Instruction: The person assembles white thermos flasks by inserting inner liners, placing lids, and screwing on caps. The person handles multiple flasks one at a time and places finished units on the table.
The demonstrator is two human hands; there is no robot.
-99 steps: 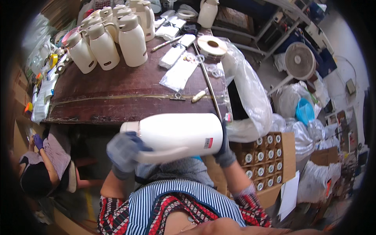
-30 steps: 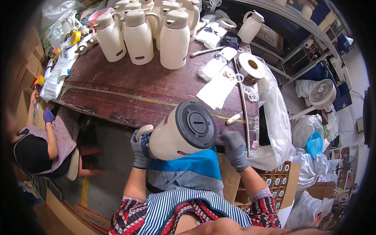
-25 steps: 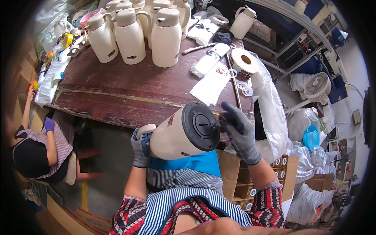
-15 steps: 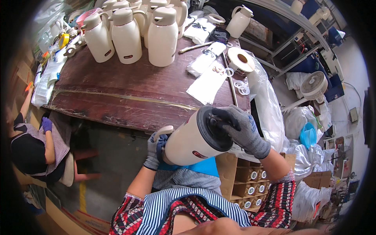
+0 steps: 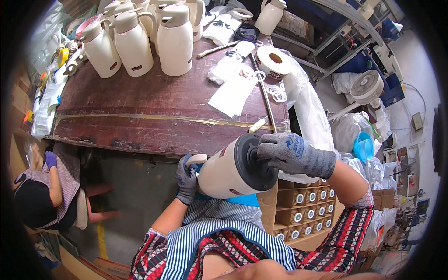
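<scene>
A cream-white vacuum jug lies tilted in front of my body, its black round base turned up toward the right. My left hand, in a grey glove, is closed around the jug at its handle side; part of its grip is hidden. On the raised centre of the black base, my gloved right hand has its fingers bent and closed. The jug's handle sticks out above my left fingers.
Several upright white jugs stand on the dark red table. A label roll, plastic bags, clear rings and a white-handled tool lie at right. Below is a partitioned carton. A co-worker sits left.
My right hand has turned at the wrist, its back now upward and its forearm farther right. The jug has tilted slightly. A white-handled tool on the table has come into sight.
</scene>
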